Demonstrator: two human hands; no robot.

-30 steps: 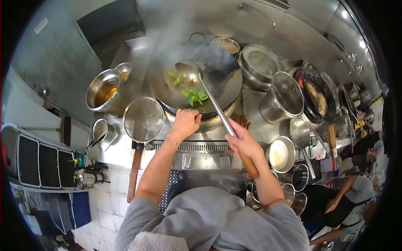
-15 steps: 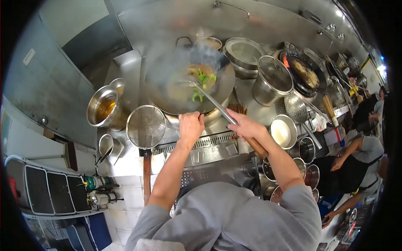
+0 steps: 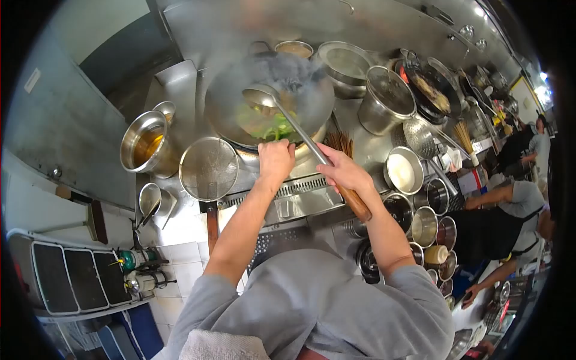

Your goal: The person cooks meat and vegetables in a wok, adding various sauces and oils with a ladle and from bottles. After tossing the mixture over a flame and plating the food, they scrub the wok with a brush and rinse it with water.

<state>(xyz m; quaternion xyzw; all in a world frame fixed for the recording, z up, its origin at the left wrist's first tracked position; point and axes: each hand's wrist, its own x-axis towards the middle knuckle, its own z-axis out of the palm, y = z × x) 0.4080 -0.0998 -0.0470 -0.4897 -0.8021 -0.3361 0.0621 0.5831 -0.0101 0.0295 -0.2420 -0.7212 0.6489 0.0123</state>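
A large steaming wok (image 3: 225, 120) holds green vegetables (image 3: 277, 126), gathered toward its near side. My left hand (image 3: 276, 161) is closed around the near rim of the wok; the grip itself is partly hidden under the fingers. With my right hand (image 3: 345, 171) I grasp a long metal ladle (image 3: 303, 133) near its wooden handle end. The ladle's bowl hangs over the wok, above and left of the greens. Smoke blurs the far part of the wok.
A round strainer (image 3: 209, 169) and a pot of amber liquid (image 3: 144, 147) stand left. A lidded-looking steel pot (image 3: 378, 120), a perforated skimmer (image 3: 421, 139) and a bowl of white contents (image 3: 403, 171) are right. Another wok (image 3: 441, 84) holds food. Co-workers (image 3: 498, 225) stand far right.
The ladle's bowl has risen away from the greens and moved slightly left. The greens have slid toward the wok's near edge, and the wok looks tilted differently. The view has shifted slightly.
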